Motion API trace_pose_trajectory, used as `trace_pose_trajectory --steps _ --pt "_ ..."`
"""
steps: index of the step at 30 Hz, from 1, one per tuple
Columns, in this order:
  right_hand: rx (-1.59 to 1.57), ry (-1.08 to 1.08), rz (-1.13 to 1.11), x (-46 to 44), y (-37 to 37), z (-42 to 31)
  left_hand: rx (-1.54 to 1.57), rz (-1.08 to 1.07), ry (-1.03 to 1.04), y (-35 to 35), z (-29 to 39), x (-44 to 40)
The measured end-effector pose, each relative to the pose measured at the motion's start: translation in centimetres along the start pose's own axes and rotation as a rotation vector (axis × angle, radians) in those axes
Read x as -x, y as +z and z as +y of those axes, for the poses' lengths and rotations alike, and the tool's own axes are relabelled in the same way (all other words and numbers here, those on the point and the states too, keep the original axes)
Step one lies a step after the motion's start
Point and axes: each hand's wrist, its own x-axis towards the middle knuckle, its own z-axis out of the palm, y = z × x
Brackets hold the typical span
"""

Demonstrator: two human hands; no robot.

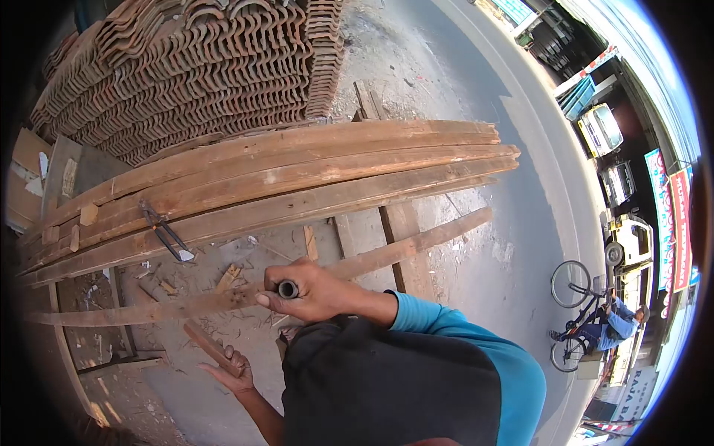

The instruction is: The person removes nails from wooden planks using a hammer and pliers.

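Note:
My right hand (311, 291) is closed around a round hollow tube (288, 288), seen end-on; the rest of the tube is hidden. It is over a long narrow wooden strip (379, 255), and contact between them is unclear. Lower left, my left hand (236, 372) has its palm turned up and its thumb stretched out, with its fingers curled at a short flat wooden piece (204, 344). Beyond my hands, a pair of dark-handled pincers (165, 229) lies across long wooden beams (297, 175).
Stacked roof tiles (216, 70) rise behind the beams. Wood scraps (228, 277) litter the ground among crosswise timbers (401, 245). To the right runs a road (535, 134), with a person on a bicycle (573, 316) and parked vehicles (628, 253) beyond.

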Motion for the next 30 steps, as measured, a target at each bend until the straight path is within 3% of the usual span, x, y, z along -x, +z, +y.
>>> trace_pose_trajectory --steps 3,5,9,11,16,22,24,26,30 --pt "-0.074 -0.033 0.019 0.7 0.0 0.3 -0.186 0.093 0.025 0.9 -1.1 0.1" --pt "-0.072 -0.076 0.05 1.2 0.0 0.4 -0.483 0.192 0.085 2.9 -2.7 0.8" --pt "-0.065 -0.154 0.069 2.5 0.5 1.7 -0.779 0.074 -0.135 7.0 -4.0 0.6" --pt "-0.072 -0.13 0.095 3.0 0.4 1.6 -0.987 -0.111 -0.241 7.5 -4.7 -0.5" --pt "-0.079 -0.147 0.145 3.7 -0.1 1.7 -1.189 -0.105 -0.299 9.2 -6.8 -2.4" --pt "-0.137 -0.121 0.121 3.6 -0.7 1.9 -1.331 0.055 -0.152 8.8 -7.8 -4.0" --pt "-0.09 -0.084 0.022 3.2 -1.2 2.4 -1.562 0.138 -0.173 9.6 -8.1 -3.9" --pt "-0.033 -0.007 -0.033 2.6 -2.2 1.6 -1.588 0.179 -0.239 11.3 -8.3 -3.8" --pt "-0.152 0.033 0.01 1.1 -2.4 2.9 -1.864 0.188 -0.037 8.0 -8.7 -4.0"
